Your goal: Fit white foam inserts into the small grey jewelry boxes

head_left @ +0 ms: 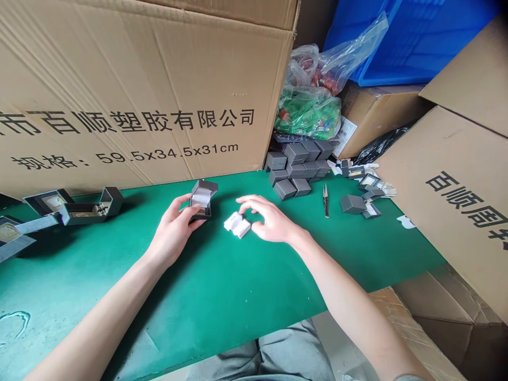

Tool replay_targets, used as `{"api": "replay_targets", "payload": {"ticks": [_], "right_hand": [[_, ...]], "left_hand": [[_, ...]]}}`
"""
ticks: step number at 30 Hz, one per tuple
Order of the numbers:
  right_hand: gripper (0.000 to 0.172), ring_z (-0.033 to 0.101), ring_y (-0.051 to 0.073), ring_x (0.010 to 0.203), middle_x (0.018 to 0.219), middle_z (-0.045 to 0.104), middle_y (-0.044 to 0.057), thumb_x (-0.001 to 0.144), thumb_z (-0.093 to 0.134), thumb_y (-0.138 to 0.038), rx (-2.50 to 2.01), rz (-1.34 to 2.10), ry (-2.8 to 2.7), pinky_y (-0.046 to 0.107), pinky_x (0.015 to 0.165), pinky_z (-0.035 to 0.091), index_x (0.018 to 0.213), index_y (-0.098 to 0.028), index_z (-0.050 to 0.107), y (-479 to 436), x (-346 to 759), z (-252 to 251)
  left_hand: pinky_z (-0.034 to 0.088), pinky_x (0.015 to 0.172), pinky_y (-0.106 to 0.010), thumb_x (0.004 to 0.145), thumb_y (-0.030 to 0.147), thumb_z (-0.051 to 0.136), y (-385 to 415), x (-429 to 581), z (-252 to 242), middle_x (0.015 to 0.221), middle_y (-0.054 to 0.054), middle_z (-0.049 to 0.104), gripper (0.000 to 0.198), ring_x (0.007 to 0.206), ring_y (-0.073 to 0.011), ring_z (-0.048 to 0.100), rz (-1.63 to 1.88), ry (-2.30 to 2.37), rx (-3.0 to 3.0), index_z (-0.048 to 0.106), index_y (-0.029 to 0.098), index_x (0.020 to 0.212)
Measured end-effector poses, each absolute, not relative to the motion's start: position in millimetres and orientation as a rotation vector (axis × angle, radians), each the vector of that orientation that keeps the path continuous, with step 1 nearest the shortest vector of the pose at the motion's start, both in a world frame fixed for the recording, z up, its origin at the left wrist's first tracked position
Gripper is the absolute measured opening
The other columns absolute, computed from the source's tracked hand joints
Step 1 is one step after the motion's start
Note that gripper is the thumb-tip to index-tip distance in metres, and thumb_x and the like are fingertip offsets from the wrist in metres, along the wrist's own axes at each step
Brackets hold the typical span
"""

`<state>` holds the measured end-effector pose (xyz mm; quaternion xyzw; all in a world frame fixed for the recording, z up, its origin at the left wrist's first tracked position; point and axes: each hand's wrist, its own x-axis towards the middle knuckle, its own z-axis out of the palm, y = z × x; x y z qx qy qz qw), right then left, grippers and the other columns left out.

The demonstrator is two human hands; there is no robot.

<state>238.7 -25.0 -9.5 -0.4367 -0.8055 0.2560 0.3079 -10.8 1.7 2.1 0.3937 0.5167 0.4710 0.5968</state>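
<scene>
The right hand (272, 219), fingers spread and curved, is nearer the white foam ring-box insert (237, 225), just to its left, long axis crosswise on the green worktop (222, 296). The left hand (172, 233) grips an open dark grey ring box (203, 198).

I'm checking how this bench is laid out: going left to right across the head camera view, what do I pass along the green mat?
Open dark gray boxes → left hand holding an open gray box → white insert → right hand → tweezers → closed gray box → cardboard carton
</scene>
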Motion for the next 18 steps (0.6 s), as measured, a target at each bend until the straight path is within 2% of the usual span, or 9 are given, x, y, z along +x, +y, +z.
{"api": "replay_targets", "payload": {"ticks": [2, 4, 7, 9, 14, 18], "right_hand": [[0.040, 0.049, 0.025, 0.139, 0.147, 0.057, 0.008, 0.075, 0.056, -0.002, -1.118, 0.698, -2.203, 0.046, 0.111, 0.044, 0.109, -0.022, 0.063, -26, 239, -10], [0.032, 0.053, 0.025, 0.135, 0.142, 0.061, 0.007, 0.079, 0.060, -0.007, -1.120, 0.690, -2.250, 0.047, 0.112, 0.042, 0.107, -0.023, 0.063, -27, 236, -9], [0.017, 0.061, 0.023, 0.116, 0.124, 0.068, 0.006, 0.085, 0.064, -0.015, -1.176, 0.650, -2.264, 0.042, 0.101, 0.047, 0.099, -0.022, 0.062, -29, 230, -8], [0.011, 0.062, 0.021, 0.105, 0.112, 0.068, 0.005, 0.086, 0.066, -0.019, -1.229, 0.591, -2.259, 0.038, 0.092, 0.048, 0.094, -0.021, 0.059, -30, 226, -8], [0.016, 0.060, 0.019, 0.090, 0.099, 0.065, 0.004, 0.084, 0.068, -0.021, -1.277, 0.419, -2.220, 0.033, 0.079, 0.049, 0.095, -0.020, 0.056, -31, 216, -13], [0.026, 0.065, 0.019, 0.098, 0.113, 0.065, 0.007, 0.087, 0.064, -0.022, -1.199, 0.326, -2.068, 0.031, 0.081, 0.055, 0.113, -0.022, 0.058, -34, 208, -15]], "left_hand": [[0.055, 0.097, -0.036, 0.079, 0.032, 0.075, 1, -11, 3, 0.100, -0.001, 0.073, 0.042, 0.102, -0.0191, 0.068, 1.084, 1.188, 0.903, 0.062, 0.026, 0.118], [0.055, 0.098, -0.037, 0.080, 0.031, 0.074, 2, -11, 3, 0.099, -0.002, 0.073, 0.040, 0.102, -0.0200, 0.069, 1.075, 1.173, 0.898, 0.062, 0.026, 0.118], [0.055, 0.100, -0.038, 0.082, 0.029, 0.072, 3, -13, 3, 0.097, -0.003, 0.074, 0.038, 0.100, -0.0199, 0.070, 1.066, 1.161, 0.891, 0.062, 0.025, 0.118], [0.055, 0.101, -0.038, 0.082, 0.028, 0.072, 3, -13, 1, 0.096, -0.002, 0.074, 0.038, 0.098, -0.0189, 0.071, 1.067, 1.155, 0.882, 0.063, 0.025, 0.119], [0.054, 0.104, -0.039, 0.083, 0.031, 0.075, 1, -14, -1, 0.100, -0.003, 0.075, 0.042, 0.102, -0.0191, 0.071, 1.026, 1.102, 0.882, 0.063, 0.026, 0.123], [0.052, 0.108, -0.039, 0.084, 0.033, 0.078, -3, -11, 1, 0.107, -0.002, 0.075, 0.043, 0.110, -0.0190, 0.068, 0.982, 1.025, 0.901, 0.064, 0.029, 0.125]]}}
